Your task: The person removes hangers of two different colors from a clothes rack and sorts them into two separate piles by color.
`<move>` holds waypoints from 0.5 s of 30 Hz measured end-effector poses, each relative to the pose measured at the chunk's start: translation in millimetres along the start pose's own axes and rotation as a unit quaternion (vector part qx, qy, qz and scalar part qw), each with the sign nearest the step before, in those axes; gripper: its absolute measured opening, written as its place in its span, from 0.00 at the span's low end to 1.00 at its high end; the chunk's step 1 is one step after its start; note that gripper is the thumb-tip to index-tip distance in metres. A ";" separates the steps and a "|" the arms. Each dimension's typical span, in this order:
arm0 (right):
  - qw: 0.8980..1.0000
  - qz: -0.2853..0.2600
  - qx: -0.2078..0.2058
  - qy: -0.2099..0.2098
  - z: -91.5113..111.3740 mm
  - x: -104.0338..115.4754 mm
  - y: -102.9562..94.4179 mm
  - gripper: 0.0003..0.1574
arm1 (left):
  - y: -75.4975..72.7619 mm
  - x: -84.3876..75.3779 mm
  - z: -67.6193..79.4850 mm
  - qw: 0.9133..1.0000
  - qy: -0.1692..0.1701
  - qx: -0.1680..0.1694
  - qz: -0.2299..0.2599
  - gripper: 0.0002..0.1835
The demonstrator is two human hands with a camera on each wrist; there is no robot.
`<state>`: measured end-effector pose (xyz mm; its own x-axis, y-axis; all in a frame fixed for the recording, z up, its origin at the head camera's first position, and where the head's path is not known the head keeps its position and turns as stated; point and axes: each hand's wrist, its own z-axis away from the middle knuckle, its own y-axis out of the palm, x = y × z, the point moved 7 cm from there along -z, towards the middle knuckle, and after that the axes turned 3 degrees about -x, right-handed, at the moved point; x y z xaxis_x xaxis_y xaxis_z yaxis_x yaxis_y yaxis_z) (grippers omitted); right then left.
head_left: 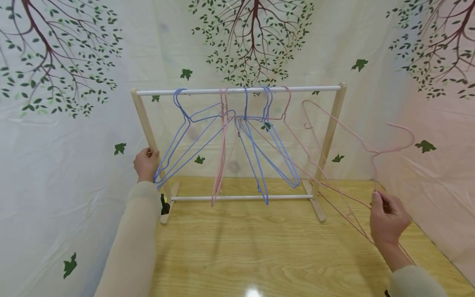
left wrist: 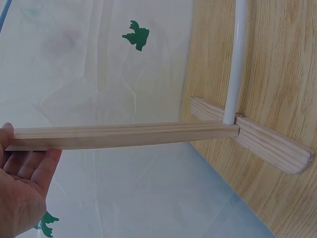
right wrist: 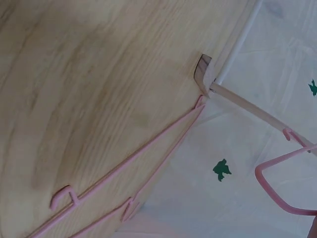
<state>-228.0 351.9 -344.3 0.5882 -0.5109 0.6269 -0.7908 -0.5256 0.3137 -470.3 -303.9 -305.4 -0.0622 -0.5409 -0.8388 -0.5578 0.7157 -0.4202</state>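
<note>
My left hand (head_left: 146, 166) grips the left wooden post (left wrist: 129, 136) of a hanger rack, thumb on one side and fingers on the other. Low on the right, my right hand (head_left: 389, 218) pinches a pink wire hanger (head_left: 375, 152) by its side. That hanger is raised beside the rack's right post (head_left: 331, 128), its hook pointing right. Several blue hangers (head_left: 188, 119) and pink hangers (head_left: 284, 117) hang from the white top bar (head_left: 156, 92). The right wrist view shows just a sliver of the right hand, at its lower right edge.
More pink hangers (right wrist: 119, 167) lie on the wood-grain surface (head_left: 237, 247) at the right, below the right hand. A white lower bar (head_left: 237, 197) joins the rack's wooden feet (head_left: 318, 210). Behind stands a pale sheet (head_left: 156, 41) printed with trees and leaves.
</note>
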 end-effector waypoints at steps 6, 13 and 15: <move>0.998 -0.046 -0.027 -0.013 -0.1 -5.2 -15.3 0.10 | -1.3 -1.0 0.7 1.000 0.001 -0.002 0.002 0.21; 0.996 -0.076 -0.052 -0.004 -2.6 -11.7 -31.3 0.12 | -1.0 0.4 -0.7 1.000 0.000 0.002 0.002 0.22; 0.995 -0.085 -0.057 -0.002 -3.8 -13.1 -35.6 0.12 | -1.3 0.0 -0.5 1.000 0.000 0.002 0.002 0.22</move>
<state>-208.2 379.8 -360.9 0.7154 -0.4237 0.5556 -0.6939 -0.5243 0.4937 -470.1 -305.1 -304.6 -0.0635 -0.5382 -0.8404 -0.5539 0.7195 -0.4189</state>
